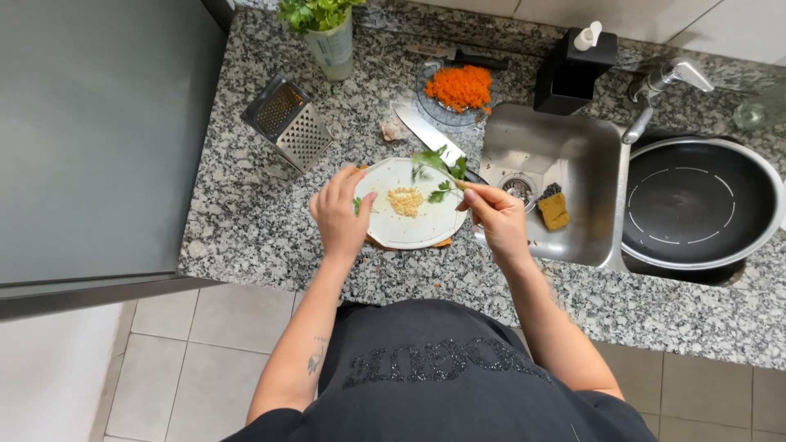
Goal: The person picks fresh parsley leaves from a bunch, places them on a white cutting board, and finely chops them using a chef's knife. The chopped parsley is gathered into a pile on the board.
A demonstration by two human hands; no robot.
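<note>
- Herb sprig (436, 168) is pinched in right hand (496, 214) fingers, held over plate (391, 231) so leaves land on it.
- Left hand (340, 211) fingers are closed on a small leaf bit at the plate rim, also steadying the plate.
- Minced garlic (404, 200) is piled mid-plate.
- Plate is set on the desk (246, 213) just beside sink (573, 155); knife (426, 131) and grater (288, 123) are left behind it.

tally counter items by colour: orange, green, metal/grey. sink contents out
Orange: 1, grated carrot pile
Green: 2, herb sprig in right hand, herb bunch in cup
Metal/grey: 2, box grater, knife
Total: 5
</note>
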